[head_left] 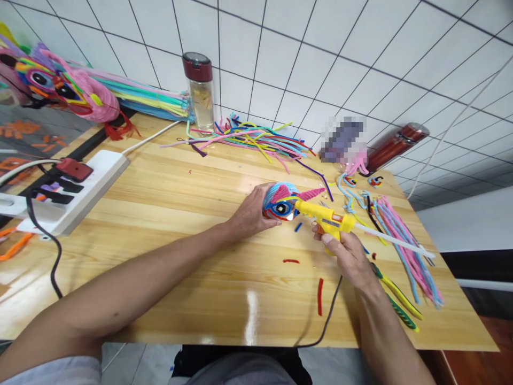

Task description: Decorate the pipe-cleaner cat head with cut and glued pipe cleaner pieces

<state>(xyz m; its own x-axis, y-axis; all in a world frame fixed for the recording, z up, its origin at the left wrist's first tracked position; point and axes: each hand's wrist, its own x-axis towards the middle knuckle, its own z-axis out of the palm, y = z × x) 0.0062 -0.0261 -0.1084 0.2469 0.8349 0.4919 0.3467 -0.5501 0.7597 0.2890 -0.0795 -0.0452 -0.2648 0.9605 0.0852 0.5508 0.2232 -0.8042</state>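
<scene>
Glue gun [332, 220] in right hand [349, 252], nozzle [298, 205] perhaps touching craft figure [279, 206]

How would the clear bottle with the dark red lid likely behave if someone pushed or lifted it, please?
The clear bottle looks tall and narrow, so a push high up might tip it. Pale liquid appears to be inside, so it may feel weighty. Its smooth, shiny surface could prove slippery.

nothing is legible, not even the label [331, 222] on the glue gun [321, 215].
</scene>
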